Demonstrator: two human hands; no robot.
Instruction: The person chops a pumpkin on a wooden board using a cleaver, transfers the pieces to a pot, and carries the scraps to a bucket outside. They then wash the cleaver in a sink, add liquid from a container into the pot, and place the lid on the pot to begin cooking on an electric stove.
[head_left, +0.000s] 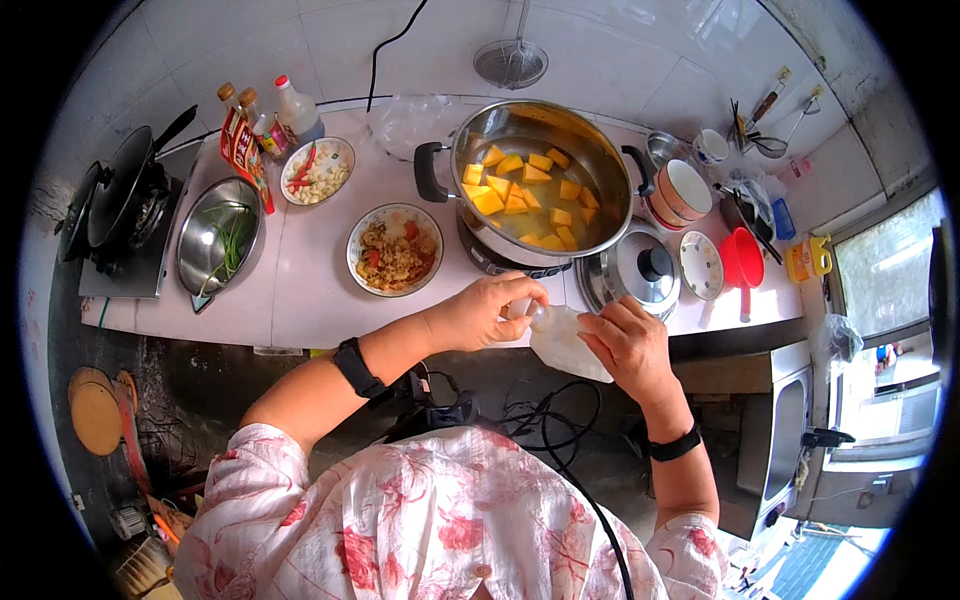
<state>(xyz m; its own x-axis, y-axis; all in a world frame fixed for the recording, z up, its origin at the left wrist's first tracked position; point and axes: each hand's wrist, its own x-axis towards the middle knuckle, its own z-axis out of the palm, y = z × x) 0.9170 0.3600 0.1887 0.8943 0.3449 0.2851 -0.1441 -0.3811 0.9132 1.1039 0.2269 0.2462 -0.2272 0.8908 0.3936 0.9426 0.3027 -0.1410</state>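
Between both hands is a small whitish bag (568, 345), apparently plastic, held just past the counter's front edge. My left hand (499, 309) pinches its gathered, clear upper end between thumb and fingers. Its other side is gripped by my right hand (626, 341); what the bag contains cannot be told. Behind my hands stands a large two-handled steel pot (517, 231) on a dark-based cooker (499, 259). Orange chunks (535, 173), which look like pumpkin, sit in liquid inside it. A steel lid with a black knob (626, 262) lies just behind my right hand.
Left of the pot are a bowl of cooked food (397, 251), a dish of garlic and red chillies (317, 171), a steel basin with greens (225, 236) and bottles (296, 109). Bowls (684, 191) and a red ladle (742, 259) are at right. A black cable (555, 442) hangs below.
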